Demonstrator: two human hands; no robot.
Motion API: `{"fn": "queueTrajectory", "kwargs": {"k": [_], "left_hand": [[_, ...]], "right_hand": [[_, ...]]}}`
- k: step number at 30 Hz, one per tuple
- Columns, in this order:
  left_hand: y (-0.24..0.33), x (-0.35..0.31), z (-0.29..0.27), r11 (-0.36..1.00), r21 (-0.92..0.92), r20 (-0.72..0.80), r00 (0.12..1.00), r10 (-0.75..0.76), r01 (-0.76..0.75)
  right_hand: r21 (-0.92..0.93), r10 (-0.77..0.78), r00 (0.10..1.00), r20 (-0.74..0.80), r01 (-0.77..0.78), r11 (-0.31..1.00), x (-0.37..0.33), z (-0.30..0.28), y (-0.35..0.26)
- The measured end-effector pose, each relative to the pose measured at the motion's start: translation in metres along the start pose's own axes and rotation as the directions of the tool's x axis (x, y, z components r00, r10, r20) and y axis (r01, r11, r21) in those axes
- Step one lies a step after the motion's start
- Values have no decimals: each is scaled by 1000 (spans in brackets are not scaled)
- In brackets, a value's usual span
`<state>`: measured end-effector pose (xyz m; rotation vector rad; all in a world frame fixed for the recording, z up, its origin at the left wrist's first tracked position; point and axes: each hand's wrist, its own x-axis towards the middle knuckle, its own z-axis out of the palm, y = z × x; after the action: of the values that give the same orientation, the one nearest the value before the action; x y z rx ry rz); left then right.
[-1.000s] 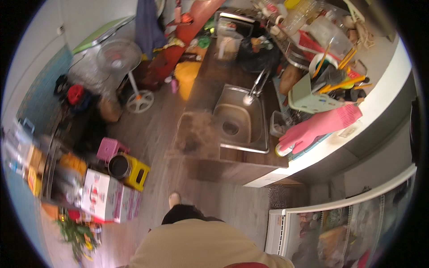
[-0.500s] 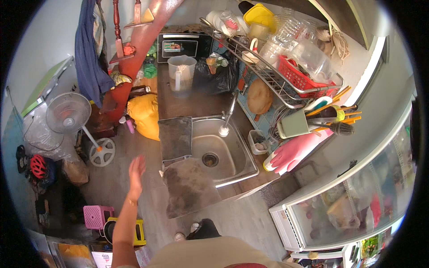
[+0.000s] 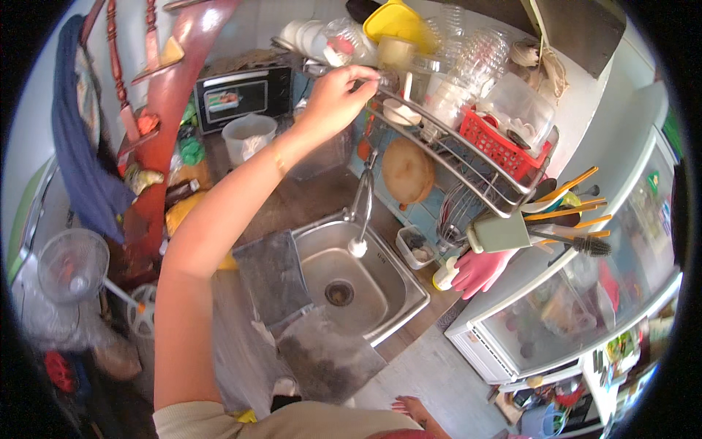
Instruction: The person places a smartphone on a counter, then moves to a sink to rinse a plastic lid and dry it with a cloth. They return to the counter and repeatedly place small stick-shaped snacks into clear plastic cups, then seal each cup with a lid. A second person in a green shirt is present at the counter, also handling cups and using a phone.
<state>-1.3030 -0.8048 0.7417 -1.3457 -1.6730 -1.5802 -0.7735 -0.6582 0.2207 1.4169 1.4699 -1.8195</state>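
Observation:
My left arm stretches up across the counter to the metal dish rack [image 3: 479,156]. My left hand [image 3: 338,99] is at the rack's left end, thumb and fingers drawn together next to a clear cup-like piece; what they hold, if anything, I cannot make out. Beside the hand are a white handled cup [image 3: 401,112], stacked white plates [image 3: 311,36] and a yellow plastic container [image 3: 401,23]. Low by my body, right of my shirt, my right hand [image 3: 409,408] hangs with fingers apart and nothing in it.
Below the rack is a steel sink [image 3: 395,307] with a tall faucet [image 3: 363,190]. Dark mats [image 3: 270,274] lie along its left and front edges. A utensil holder [image 3: 501,234], pink gloves [image 3: 479,272] and a glass-topped freezer [image 3: 479,351] stand to the right.
My left hand has gone from beside the counter up to the dish rack. My right hand has come into view at the bottom. The view has turned, shifting the fan lower and left.

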Motion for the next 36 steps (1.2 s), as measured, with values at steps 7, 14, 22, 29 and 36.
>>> {"fn": "queueTrajectory", "kwargs": {"k": [7,14,22,29,36], "left_hand": [[-96,140,58,944,327,226,974,-30,-47],[-108,177,83,919,350,559,746,-362,183],[-113,199,96,898,429,695,600,-396,95],[-158,230,136,894,446,864,282,-417,-45],[-119,207,129,891,410,795,555,-244,-195]], "right_hand": [[554,-43,981,-191,144,820,-6,80,100],[636,1,962,-272,179,751,-10,130,164],[656,49,928,-368,222,721,-12,163,223],[701,101,874,-476,308,643,-10,243,270],[684,23,856,-517,397,612,3,334,208]]}}
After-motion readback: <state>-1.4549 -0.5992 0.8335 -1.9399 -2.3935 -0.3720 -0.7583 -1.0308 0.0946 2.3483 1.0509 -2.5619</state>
